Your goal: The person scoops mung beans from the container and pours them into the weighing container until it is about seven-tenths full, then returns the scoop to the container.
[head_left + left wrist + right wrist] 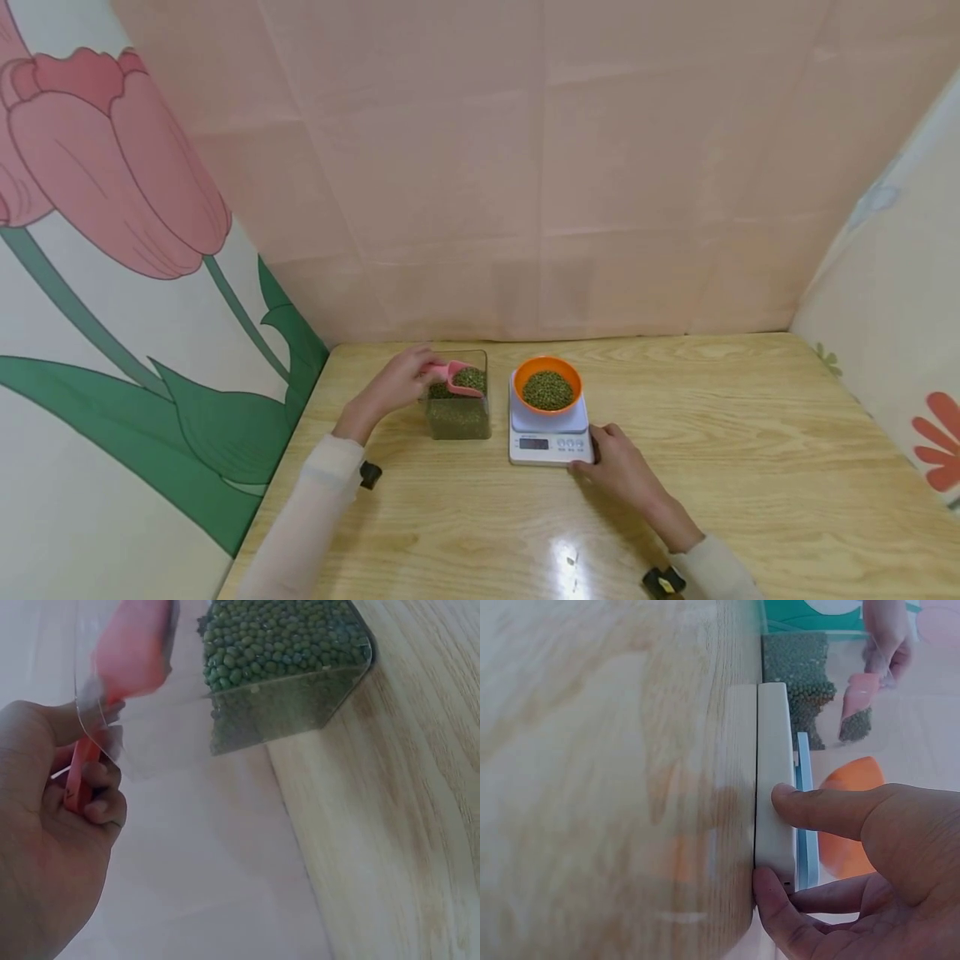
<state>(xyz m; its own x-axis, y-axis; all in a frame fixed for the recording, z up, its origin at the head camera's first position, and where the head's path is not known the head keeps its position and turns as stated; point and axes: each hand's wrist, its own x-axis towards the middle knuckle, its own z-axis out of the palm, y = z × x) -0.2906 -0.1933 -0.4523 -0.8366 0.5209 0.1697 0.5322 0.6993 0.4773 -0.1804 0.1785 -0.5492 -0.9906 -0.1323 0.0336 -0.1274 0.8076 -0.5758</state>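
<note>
My left hand (pixel 401 382) grips the handle of a pink scoop (pixel 453 377) over a clear square container (pixel 460 427) of green mung beans (pixel 289 637). Beans lie in the scoop's bowl, as the right wrist view shows. Beside the container stands a white kitchen scale (pixel 538 457) with a small display and buttons. An orange bowl (pixel 547 412) holding mung beans (pixel 548 389) sits on its platform. At the scale's front right corner my right hand (pixel 621 468) holds the edge, thumb on the front side and fingers round the right side.
All of this stands on a wood-grain table (pixel 750 450). Behind it hangs a pinkish cover (pixel 450 208). A wall with painted tulips (pixel 112 158) borders the left, and another wall with a red flower (pixel 941 442) the right.
</note>
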